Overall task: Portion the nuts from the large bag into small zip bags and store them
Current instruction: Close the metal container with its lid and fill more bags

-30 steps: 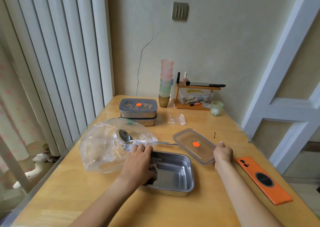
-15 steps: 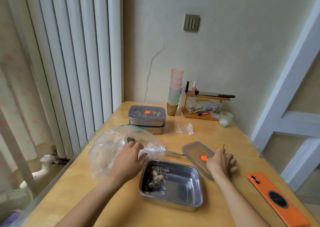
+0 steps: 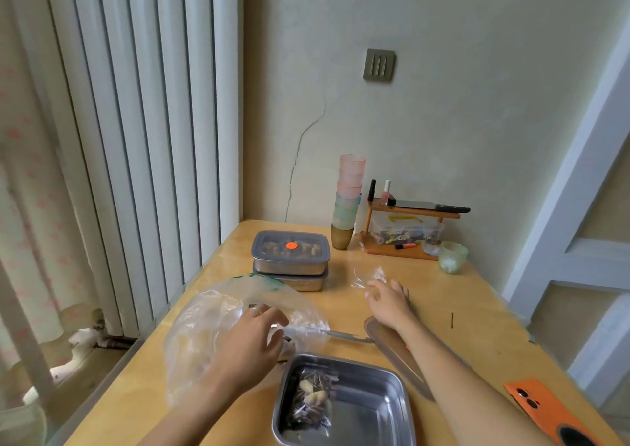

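Wooden table [image 3: 443,309], blinds [image 3: 136,138] left, cracked wall [image 3: 443,121] far; left hand [image 3: 249,343] is lying on one big bag [image 3: 201,326], grip unclear; right hand [image 3: 388,300], fingers spread, is touching one empty zip bag [image 3: 366,277] far; one filled bag [image 3: 312,401] is lying in the near tray [image 3: 375,411]; two boxes [image 3: 289,251] stacked far

home | wooden table [image 3: 453,295] | stacked cups [image 3: 350,193] | curtains [image 3: 30,207] (floral)

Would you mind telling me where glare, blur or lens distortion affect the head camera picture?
Head view: the wide lens bows the blinds and door frame; glare sits on the table and the steel tray; the right hand looks slightly motion-blurred; the large bag shows bright highlights.
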A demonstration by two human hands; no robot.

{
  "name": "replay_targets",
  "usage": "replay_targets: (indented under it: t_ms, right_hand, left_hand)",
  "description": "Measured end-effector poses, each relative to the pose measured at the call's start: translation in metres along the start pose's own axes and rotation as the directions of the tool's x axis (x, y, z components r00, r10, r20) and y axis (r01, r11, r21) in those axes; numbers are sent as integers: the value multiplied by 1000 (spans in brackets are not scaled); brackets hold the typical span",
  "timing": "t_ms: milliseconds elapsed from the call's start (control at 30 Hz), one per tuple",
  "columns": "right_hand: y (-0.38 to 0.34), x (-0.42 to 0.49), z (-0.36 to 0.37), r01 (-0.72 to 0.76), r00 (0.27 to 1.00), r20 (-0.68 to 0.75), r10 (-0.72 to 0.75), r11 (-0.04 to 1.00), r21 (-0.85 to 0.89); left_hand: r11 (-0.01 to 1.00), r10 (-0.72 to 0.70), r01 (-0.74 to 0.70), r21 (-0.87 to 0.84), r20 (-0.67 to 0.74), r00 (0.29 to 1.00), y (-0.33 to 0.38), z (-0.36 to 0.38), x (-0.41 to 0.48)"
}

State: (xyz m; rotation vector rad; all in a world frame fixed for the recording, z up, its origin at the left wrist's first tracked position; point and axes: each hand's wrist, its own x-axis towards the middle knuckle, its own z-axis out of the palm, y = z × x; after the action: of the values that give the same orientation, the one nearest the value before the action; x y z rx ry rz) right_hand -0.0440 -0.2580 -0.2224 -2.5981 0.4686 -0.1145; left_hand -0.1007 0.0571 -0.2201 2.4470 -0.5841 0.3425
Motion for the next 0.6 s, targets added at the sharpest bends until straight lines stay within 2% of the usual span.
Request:
replay_targets:
  t_ms: [133,233,333,400,500,600]
  right_hand:
    - [12,42,1,-92,995,40,92,996,8]
    - [14,50,5,-45,997,-61,52,993,109]
    - [3,42,8,67,978,-209,-10,961,267]
    - [-12,33,10,186,958,-267,-104,935,303]
    - [-41,8,13,347,926,-270,-265,879,326]
    - [-73,-29,8,495,869,-250,-427,767,409]
  left_hand:
    - [996,1,-5,-91,-38,999,-2,7,9]
    - [990,-10,-1,-140,-78,997,-5,9,12]
    - [982,3,-23,-190,-101,995,-3,7,14]
    - [972,10,-36,-232,-113,994,2,6,16]
    - [952,11,-48,-303,-120,993,13,3,17]
    - [928,24,-72,-365,-134,991,22,0,17]
